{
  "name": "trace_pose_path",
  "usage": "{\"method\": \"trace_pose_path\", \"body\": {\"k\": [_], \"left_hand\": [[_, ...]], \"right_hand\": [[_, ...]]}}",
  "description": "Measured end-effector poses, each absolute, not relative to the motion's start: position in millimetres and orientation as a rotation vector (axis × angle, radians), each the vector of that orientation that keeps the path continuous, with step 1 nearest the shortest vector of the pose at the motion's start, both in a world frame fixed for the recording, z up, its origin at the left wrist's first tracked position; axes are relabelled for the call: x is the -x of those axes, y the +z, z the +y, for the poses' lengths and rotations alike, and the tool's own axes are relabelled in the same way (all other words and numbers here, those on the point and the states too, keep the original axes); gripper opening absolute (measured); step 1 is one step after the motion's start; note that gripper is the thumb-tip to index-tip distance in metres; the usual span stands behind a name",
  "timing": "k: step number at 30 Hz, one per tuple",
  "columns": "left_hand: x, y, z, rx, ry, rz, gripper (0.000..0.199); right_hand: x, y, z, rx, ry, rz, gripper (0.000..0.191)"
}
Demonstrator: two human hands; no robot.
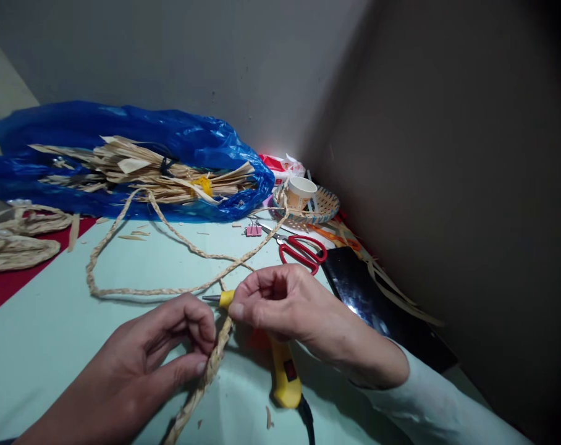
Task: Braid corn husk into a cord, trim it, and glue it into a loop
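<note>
A braided straw cord (214, 360) runs up from the bottom edge between my hands, and its thinner length (141, 290) loops across the table beyond them. My left hand (169, 352) pinches the cord from the left, thumb and fingers closed on it. Higher up, my right hand (280, 303) has its thumb and forefinger closed on the cord. Under my right hand lies a yellow hot glue gun (285, 377), nozzle pointing left and black cable trailing down; my hand hides its middle.
A blue plastic bag (123, 120) holding dried straw bundles (169, 173) lies at the back. Red-handled scissors (303, 250), a pink binder clip (253, 230), a paper cup (300, 194) in a woven basket (327, 204) and a black tablet-like slab (368, 296) are to the right. Woven straw pieces (21, 247) sit left.
</note>
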State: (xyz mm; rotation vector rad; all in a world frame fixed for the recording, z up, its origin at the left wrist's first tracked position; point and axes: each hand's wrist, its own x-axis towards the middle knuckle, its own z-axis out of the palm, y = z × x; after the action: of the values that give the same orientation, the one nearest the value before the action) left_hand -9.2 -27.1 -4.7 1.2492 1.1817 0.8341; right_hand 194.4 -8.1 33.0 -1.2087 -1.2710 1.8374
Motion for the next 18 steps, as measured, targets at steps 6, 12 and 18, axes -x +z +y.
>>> {"method": "trace_pose_path", "body": {"k": [6,12,18], "left_hand": [[9,-1,-27,-1.171,0.776,1.162,0.009],[19,-12,-24,-1.106,0.685,1.180,0.033],[12,-15,-29,-1.085,0.767,1.254,0.026]], "right_hand": [[-194,34,-5,1.228,1.733,-1.298,0.022],[-196,27,-4,1.185,1.711,-1.376,0.005],[-191,24,-9,1.202,1.723,-1.391,0.008]]}}
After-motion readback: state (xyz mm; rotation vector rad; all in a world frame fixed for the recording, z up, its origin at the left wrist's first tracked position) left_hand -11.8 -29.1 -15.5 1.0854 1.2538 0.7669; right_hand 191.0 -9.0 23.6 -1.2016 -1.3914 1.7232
